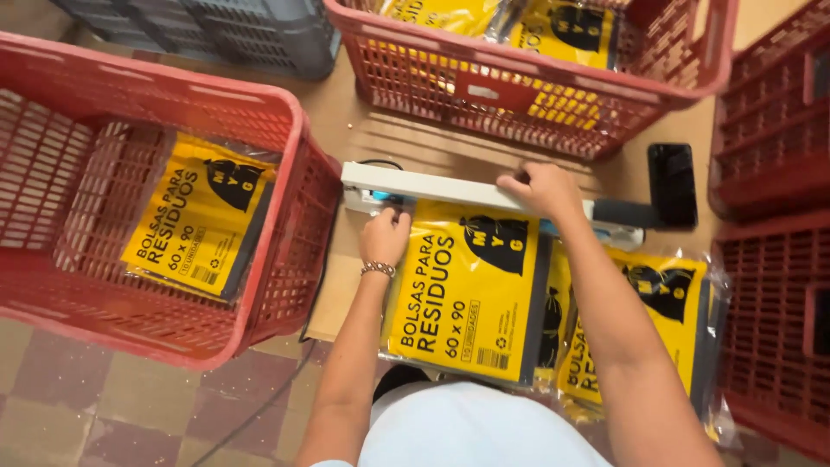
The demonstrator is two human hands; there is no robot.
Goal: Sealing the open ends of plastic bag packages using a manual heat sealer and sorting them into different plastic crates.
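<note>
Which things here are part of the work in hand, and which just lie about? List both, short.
In use:
- left hand, holding the yellow packet at its top edge
- right hand, pressing down the white sealer bar

Lying about:
- black phone on the table
- second yellow packet at the right
- red crate at the left with one packet inside
- grey crate

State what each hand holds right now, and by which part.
The right hand presses on the long white bar of the heat sealer, mid-length. The left hand pins the yellow plastic-wrapped bag pack at its top left corner.
</note>
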